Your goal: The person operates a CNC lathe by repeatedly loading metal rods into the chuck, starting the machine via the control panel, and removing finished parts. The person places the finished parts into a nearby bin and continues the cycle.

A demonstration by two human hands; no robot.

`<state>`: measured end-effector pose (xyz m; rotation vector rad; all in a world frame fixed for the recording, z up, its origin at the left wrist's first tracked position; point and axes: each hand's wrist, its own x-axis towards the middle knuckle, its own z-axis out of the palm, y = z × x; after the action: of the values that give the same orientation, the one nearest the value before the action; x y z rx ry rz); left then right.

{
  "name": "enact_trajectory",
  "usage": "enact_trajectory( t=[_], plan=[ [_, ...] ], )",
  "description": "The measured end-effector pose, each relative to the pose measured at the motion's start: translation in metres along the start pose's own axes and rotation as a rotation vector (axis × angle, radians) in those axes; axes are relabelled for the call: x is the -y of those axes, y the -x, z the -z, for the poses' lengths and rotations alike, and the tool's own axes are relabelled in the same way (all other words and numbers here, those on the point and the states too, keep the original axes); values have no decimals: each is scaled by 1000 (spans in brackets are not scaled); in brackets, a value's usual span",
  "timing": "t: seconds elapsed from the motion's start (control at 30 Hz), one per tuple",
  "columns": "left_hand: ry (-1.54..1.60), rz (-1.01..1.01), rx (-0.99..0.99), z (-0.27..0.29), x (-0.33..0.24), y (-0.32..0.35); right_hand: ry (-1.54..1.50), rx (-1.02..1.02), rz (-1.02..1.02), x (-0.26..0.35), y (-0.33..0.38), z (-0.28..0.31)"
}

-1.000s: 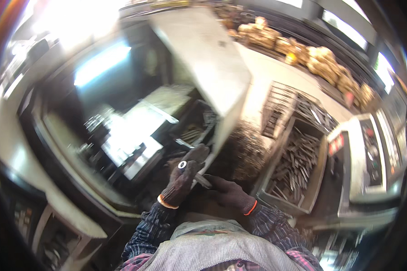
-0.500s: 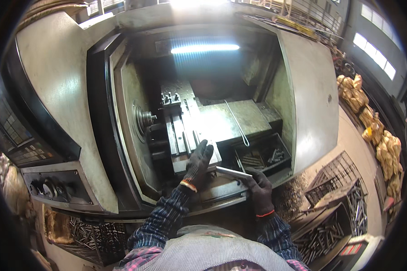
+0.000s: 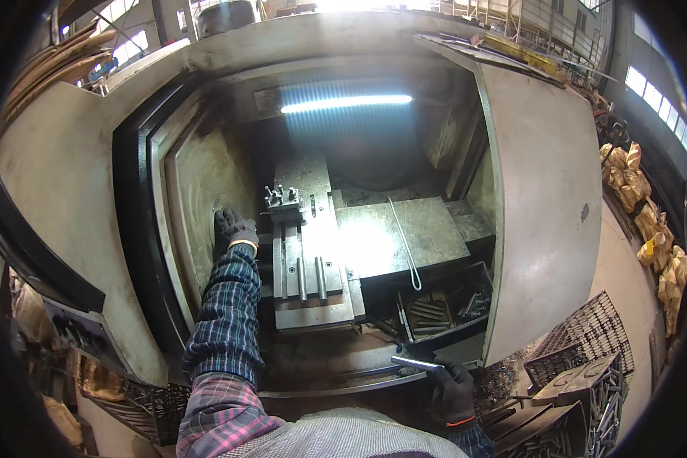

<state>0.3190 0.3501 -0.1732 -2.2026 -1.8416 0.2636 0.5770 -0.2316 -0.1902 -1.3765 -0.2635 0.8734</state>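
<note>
Inside the lathe, my gloved left hand [image 3: 235, 229] reaches to the spindle on the left wall, its fingers curled over the chuck area. The hand covers the chuck, so whatever it grips is hidden. My gloved right hand [image 3: 452, 388] is low at the machine's front edge, closed around one end of a short, bright metal rod [image 3: 415, 363] that points left. Two similar metal rods [image 3: 301, 279] lie side by side on the slotted carriage [image 3: 313, 314]. Behind them stands a tool post [image 3: 284, 200] with several upright bolts.
A long looped metal hook [image 3: 403, 243] lies on the flat cover to the right. Below it, a dark tray [image 3: 466, 328] holds metal pieces. The door frame [image 3: 141, 221] borders my left arm. Crates of rods [image 3: 599, 382] stand on the floor at lower right.
My left hand has gone from beside the carriage rods to the spindle at the left. My right hand, still gripping its rod, has come lower and nearer. The view has shifted.
</note>
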Motion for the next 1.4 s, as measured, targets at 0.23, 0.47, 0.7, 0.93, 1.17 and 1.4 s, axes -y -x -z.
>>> enact_trajectory(
  t=[0.23,0.47,0.7,0.93,1.17,1.4],
  plan=[
    [274,-479,26,2,-45,-34,39,78,-76,-8,-21,-2],
    [665,-111,4,-1,-75,74,90,184,63,9,-50,-46],
    [653,117,62,-18,-70,131,152,314,153,22,-75,-109],
    [831,-260,-742,93,1,250,105,393,331,12,-148,-221],
    [685,-234,-1266,146,145,375,100,429,394,-13,-218,-371],
    [271,569,-1084,115,231,412,42,508,196,-39,-263,-447]
  ],
)
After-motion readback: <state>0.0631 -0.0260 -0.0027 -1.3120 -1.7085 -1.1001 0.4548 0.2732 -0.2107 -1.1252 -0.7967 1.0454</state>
